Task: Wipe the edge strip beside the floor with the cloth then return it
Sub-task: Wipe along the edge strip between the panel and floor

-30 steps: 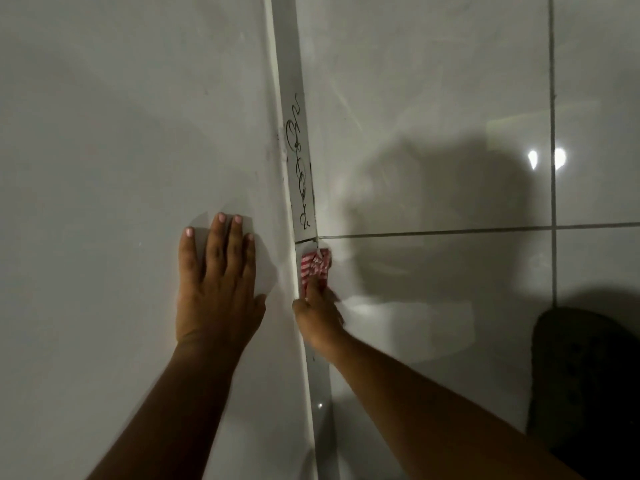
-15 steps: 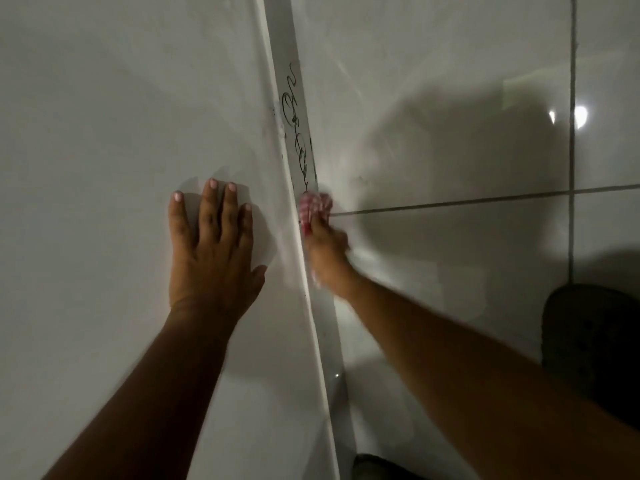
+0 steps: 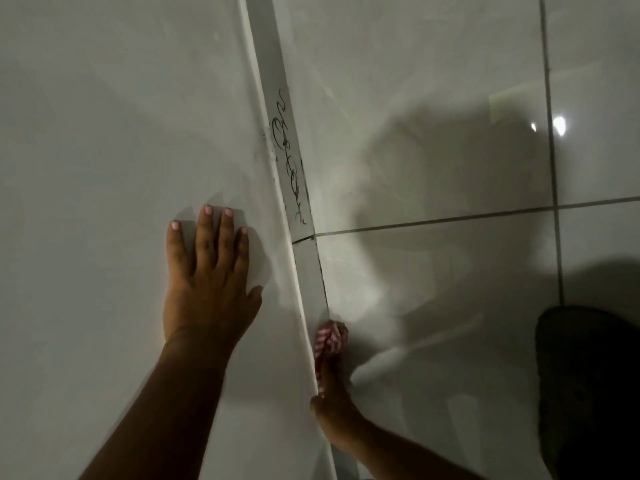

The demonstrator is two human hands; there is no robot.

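Fingers of the left hand lie spread and flat against the pale wall panel, its grip released, holding nothing. Just right of it runs the edge strip, scribbled with black pen marks higher up. The right hand presses a red-and-white checked cloth against the strip's lower stretch, grip clenched on the cloth (the bunched fabric shows above the fingers). Glossy floor tiles lie to the right, and a dark mat sits at their far corner.
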